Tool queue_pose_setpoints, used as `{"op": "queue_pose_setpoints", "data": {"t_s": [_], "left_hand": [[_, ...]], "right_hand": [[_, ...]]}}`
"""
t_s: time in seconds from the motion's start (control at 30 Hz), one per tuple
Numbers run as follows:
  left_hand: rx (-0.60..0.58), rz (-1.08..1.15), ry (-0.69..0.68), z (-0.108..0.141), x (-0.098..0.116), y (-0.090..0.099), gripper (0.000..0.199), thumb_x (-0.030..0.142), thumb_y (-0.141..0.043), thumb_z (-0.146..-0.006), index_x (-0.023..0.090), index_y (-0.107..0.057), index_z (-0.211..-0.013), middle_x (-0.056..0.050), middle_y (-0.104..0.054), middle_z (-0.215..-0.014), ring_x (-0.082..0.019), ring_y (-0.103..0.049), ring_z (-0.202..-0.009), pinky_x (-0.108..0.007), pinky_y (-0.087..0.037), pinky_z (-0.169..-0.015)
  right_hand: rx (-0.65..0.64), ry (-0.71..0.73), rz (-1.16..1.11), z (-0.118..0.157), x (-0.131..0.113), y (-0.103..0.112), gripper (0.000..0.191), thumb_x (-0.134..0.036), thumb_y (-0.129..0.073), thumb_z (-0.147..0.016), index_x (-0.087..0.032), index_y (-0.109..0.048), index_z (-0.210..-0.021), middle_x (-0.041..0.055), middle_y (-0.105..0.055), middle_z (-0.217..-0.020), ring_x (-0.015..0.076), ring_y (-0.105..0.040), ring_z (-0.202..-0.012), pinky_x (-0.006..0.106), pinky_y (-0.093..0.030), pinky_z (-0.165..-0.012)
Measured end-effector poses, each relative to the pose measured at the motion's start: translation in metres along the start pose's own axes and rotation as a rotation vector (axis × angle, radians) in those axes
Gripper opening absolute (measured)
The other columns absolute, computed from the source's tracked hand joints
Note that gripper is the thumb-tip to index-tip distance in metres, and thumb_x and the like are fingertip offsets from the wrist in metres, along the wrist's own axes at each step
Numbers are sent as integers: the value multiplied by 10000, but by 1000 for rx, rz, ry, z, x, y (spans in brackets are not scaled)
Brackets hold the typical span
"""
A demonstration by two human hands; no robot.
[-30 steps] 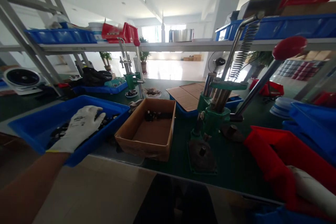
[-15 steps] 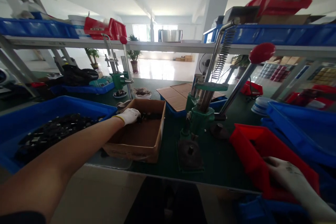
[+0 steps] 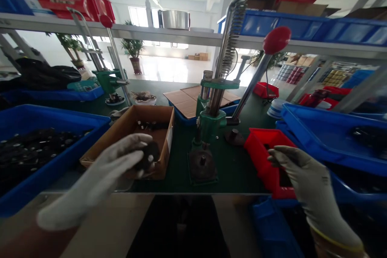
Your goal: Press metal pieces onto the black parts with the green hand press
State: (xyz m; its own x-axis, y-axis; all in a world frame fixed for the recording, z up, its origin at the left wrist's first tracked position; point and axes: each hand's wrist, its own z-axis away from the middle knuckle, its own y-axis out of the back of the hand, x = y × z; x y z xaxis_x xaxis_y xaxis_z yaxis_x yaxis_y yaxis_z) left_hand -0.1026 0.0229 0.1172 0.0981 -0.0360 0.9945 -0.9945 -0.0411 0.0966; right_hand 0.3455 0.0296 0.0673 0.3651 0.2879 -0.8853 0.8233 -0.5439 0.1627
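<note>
Two gloved hands on my feed: left hand (image 3: 121, 157) pinches a small dark part (image 3: 147, 155), probably stiff, best held by its edges; right hand (image 3: 302, 173) hangs half-open, empty, over a red bin (image 3: 256, 149).

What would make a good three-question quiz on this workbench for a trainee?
1. Which hand is nearer the red bin?
2. True or false: the blue tray at the left holds many small dark parts.
3. What colour is the ball knob on the lever of the green hand press?

Key: 1. The right hand. 2. True. 3. Red.
</note>
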Motion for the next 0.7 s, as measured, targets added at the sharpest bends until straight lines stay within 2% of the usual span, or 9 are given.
{"op": "queue_pose_setpoints", "data": {"t_s": [0.03, 0.1, 0.17, 0.23, 0.3, 0.4, 0.47, 0.53, 0.7], "left_hand": [[-13, 156, 78, 16, -14, -20, 455, 487, -798, -754, 289, -702, -1152, -56, -744, -1092, -225, -712, -841, -330, -593, -700], [-110, 358, 276, 36, -44, -59, 449, 451, -808, -771, 273, -691, -1167, -57, -747, -977, -186, -689, -720, -284, -554, -601], [-101, 543, 436, 43, -69, -93, 435, 386, -797, -795, 236, -667, -1182, -45, -740, -877, -159, -676, -699, -258, -542, -623], [-43, 674, 494, 42, -83, -113, 432, 340, -798, -778, 186, -668, -1160, -60, -754, -909, -162, -693, -749, -262, -557, -680], [-56, 720, 474, 37, -86, -120, 493, 302, -794, -757, 160, -664, -1211, -101, -764, -1093, -201, -719, -932, -300, -574, -839], [-114, 601, 363, 30, -78, -115, 630, 252, -788, -740, 172, -623, -1343, -109, -686, -1365, -255, -640, -1246, -349, -468, -1104], [-98, 457, 285, 23, -75, -111, 666, 262, -792, -747, 174, -606, -1380, -99, -662, -1413, -268, -586, -1329, -369, -397, -1183], [-73, 370, 235, 14, -75, -111, 688, 303, -794, -755, 167, -590, -1399, -99, -675, -1395, -281, -591, -1323, -404, -398, -1192], [-32, 373, 133, -9, -85, -124, 675, 338, -809, -735, 157, -615, -1356, -93, -703, -1352, -267, -626, -1275, -410, -451, -1165]], "right_hand": [[-106, -29, -7, 11, -7, -20, 343, -486, -820, -759, -193, -790, -934, 116, -774, -827, 239, -749, -672, 350, -626, -598], [-318, -34, 7, 29, -11, -62, 325, -481, -737, -819, -184, -779, -942, 94, -762, -834, 228, -736, -742, 344, -612, -669], [-439, -32, 29, 41, -7, -102, 305, -448, -654, -852, -178, -771, -930, 92, -757, -863, 228, -725, -800, 340, -590, -725], [-484, -50, 33, 46, 4, -133, 297, -414, -598, -857, -178, -763, -929, 94, -760, -905, 231, -721, -846, 342, -575, -765], [-494, -58, 44, 47, 14, -153, 288, -387, -581, -855, -177, -762, -935, 94, -762, -925, 234, -717, -861, 345, -563, -777], [-496, -54, 53, 47, 23, -163, 273, -368, -589, -856, -179, -769, -935, 95, -761, -949, 235, -710, -866, 344, -555, -774], [-503, -50, 43, 48, 23, -163, 273, -362, -594, -861, -184, -779, -952, 94, -762, -980, 235, -711, -898, 339, -557, -792], [-518, -49, 26, 50, 22, -161, 287, -365, -590, -870, -186, -788, -975, 96, -765, -1012, 236, -715, -923, 338, -565, -809], [-522, -79, -1, 53, 20, -155, 363, -417, -563, -915, -180, -774, -1091, 102, -777, -1053, 246, -726, -961, 372, -590, -865]]}}
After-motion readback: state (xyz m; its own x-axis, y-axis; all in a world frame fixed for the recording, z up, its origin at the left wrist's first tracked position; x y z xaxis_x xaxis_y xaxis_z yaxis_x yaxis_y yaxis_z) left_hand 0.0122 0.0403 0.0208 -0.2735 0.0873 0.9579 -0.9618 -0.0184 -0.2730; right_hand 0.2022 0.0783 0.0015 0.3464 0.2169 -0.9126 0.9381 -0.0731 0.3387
